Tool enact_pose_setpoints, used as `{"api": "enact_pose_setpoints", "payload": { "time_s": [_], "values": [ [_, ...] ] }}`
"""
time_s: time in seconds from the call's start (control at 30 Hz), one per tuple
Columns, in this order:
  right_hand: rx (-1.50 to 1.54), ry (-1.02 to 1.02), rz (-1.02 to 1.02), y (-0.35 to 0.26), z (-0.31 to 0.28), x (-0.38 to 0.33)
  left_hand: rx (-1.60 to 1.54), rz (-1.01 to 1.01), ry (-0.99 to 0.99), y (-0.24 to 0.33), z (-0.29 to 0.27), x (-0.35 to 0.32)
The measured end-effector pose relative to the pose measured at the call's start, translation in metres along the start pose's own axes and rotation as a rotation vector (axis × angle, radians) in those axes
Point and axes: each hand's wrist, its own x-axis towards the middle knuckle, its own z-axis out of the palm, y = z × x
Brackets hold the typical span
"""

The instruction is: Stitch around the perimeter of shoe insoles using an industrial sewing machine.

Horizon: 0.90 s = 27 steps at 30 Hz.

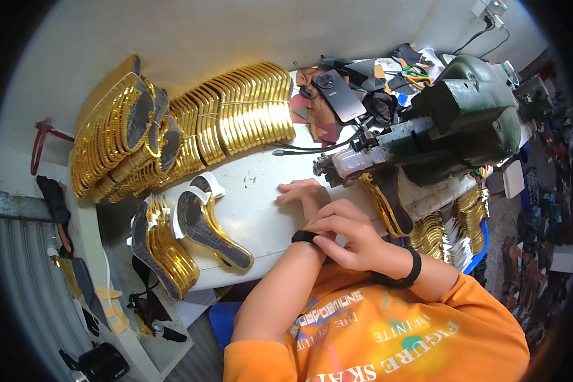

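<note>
My left hand lies on the white work table with its fingers stretched out and nothing in them. A black wristband goes round my left wrist. My right hand reaches across to that wrist, its thumb and fingers closed at the band. Another dark band circles my right wrist. Left of my hands lie gold-edged, shoe-sole-shaped pieces with dark grey faces and white strips. Beside them is a bundle of similar pieces. More gold pieces lie close to my right hand, under the machine head.
A dark green sewing machine stands at the right. Long rows of gold pieces line the back left. A phone, a black cable, green-handled scissors and material scraps lie at the back.
</note>
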Motion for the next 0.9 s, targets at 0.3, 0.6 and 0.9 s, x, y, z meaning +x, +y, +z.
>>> {"api": "enact_pose_setpoints", "payload": {
  "time_s": [0.3, 0.6, 0.9],
  "values": [
    [0.056, -0.065, 0.035, 0.012, 0.002, -0.007, 0.024, -0.128, 0.039, 0.016, 0.013, 0.020],
    [0.010, -0.014, 0.062, 0.009, -0.007, -0.016, 0.112, 0.035, -0.042, 0.020, 0.004, 0.029],
    [0.213, -0.432, 0.005, 0.028, -0.023, 0.036, 0.116, 0.082, -0.013, 0.005, -0.005, 0.019]
  ]
}}
